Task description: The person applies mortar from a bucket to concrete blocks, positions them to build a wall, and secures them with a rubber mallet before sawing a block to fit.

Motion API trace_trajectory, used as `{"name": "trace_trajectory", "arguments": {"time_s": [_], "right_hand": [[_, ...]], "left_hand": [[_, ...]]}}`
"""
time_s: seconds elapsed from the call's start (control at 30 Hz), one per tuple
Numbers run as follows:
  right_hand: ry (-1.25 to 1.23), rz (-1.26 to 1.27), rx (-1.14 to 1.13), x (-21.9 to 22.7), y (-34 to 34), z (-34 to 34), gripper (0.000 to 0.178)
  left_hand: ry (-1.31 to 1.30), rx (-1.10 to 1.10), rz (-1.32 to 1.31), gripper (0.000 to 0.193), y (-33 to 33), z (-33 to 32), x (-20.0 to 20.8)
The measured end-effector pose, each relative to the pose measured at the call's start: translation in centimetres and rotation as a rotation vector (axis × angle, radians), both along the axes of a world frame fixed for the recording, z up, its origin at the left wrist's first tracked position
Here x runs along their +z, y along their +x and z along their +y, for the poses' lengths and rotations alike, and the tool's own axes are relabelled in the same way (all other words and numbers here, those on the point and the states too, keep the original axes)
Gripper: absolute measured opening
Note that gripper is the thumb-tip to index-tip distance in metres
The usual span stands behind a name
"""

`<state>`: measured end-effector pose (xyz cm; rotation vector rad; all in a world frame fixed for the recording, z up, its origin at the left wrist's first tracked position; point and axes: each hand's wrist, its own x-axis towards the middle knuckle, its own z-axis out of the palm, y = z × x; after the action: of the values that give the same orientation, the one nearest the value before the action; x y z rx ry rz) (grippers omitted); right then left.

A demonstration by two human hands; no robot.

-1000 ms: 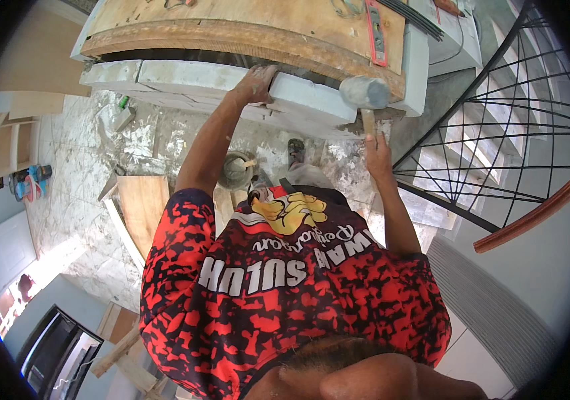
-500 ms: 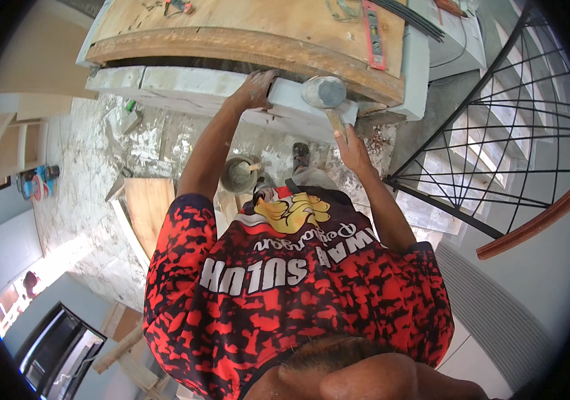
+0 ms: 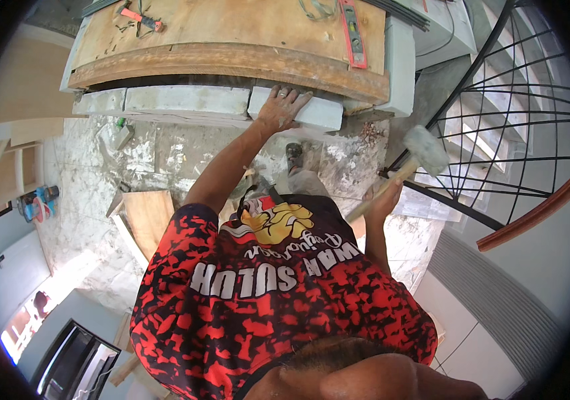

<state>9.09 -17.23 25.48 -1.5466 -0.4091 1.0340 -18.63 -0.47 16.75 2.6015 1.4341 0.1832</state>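
My left hand (image 3: 283, 108) lies on top of a white block (image 3: 325, 115), its fingers spread over the upper face. That block is the right-hand end of a row of white blocks (image 3: 188, 100) set along the front of a wooden board. Off to the right, well apart from the blocks, my right hand (image 3: 382, 200) is closed round the handle of a mallet (image 3: 426, 151). The mallet's pale grey head is raised, pointing away from me toward the black metal railing. A dark gap shows between the row and the board's curved wooden edge.
On the wooden board (image 3: 218, 33) lie a red spirit level (image 3: 353, 37) and a red-and-black tool (image 3: 141, 19). A black metal railing (image 3: 498, 127) with a wooden handrail (image 3: 531, 217) stands close on the right. A wooden piece (image 3: 148, 213) rests on the stained floor at left.
My right hand has drawn the mallet off the end block, back and to the right. My left hand has shifted right along the row onto the end block.
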Motion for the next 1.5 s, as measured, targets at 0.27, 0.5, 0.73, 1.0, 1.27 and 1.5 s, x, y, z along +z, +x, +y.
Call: {"name": "trace_trajectory", "arguments": {"time_s": [0.27, 0.5, 0.73, 1.0, 1.27, 1.5], "right_hand": [[-0.209, -0.100, 0.214, -6.2, -1.3, 1.0, 0.035], [-0.018, -0.294, 0.087, -10.5, -1.6, 0.4, 0.034], [-0.100, -0.171, 0.225, -3.0, -0.2, 0.2, 0.025], [-0.127, -0.643, 0.732, -4.3, 0.4, 0.5, 0.030], [0.214, -0.922, 0.968, -3.9, 0.4, 5.5, 0.042], [0.178, -0.831, 1.041, -1.8, 1.2, 8.4, 0.042]], "left_hand": [[-0.019, -0.013, 0.056, 0.091, 0.0, -0.1, -0.1], [-0.065, -0.001, 0.054, 0.092, 0.4, 0.1, 0.3], [-0.161, -0.002, 0.073, 0.100, 0.0, 0.5, 0.6], [-0.329, 0.076, 0.101, 0.107, -9.6, 1.6, 1.8], [-0.275, -0.015, -0.054, 0.097, -12.0, 1.5, 0.0], [-0.303, 0.007, -0.082, 0.092, -12.2, 1.1, 0.1]]}}
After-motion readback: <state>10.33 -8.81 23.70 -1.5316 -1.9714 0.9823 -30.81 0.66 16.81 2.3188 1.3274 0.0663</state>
